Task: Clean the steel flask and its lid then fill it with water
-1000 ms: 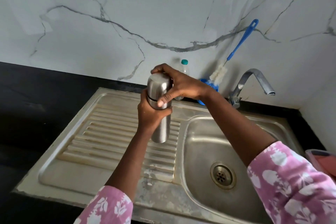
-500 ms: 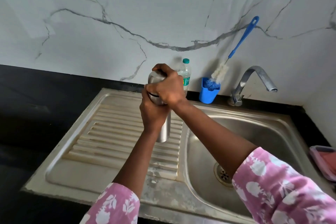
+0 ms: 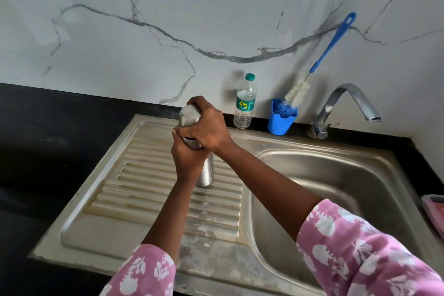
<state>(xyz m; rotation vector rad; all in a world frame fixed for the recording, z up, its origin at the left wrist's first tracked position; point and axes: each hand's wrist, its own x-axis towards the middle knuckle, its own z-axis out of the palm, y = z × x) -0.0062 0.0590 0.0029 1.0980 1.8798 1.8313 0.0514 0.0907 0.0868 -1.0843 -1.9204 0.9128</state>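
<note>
The flask (image 3: 205, 172) is held upright in the middle of the frame, over the ribbed draining board (image 3: 144, 187) to the left of the sink basin (image 3: 348, 175). Its body is gripped by the left hand (image 3: 187, 160), whose fingers are curled round it. The lid (image 3: 189, 115) is clasped from above by the right hand (image 3: 209, 127), with fingers wrapped over its top.

The task is judged to be at its very start. The lid is seen on the flask, and the two-handed grip suggests that unscrewing is in hand. No water is seen at the tap (image 3: 348, 101) in the right of the frame, and no wetness or foam can be made out on the flask. The bottle brush (image 3: 331, 43) is left standing in the blue cup (image 3: 280, 124) against the wall, beside a plastic water bottle (image 3: 244, 103). Washing of flask and lid, rinsing and filling are therefore judged to be left.

The join between lid and body is largely covered by fingers; only a dark strip is glimpsed, so it cannot be told whether the lid is loosened. Whether the flask's base touches the draining board cannot be told either. The basin's drain is hidden behind the right arm, and a pink container (image 3: 434, 211) is cut off at the right edge.
</note>
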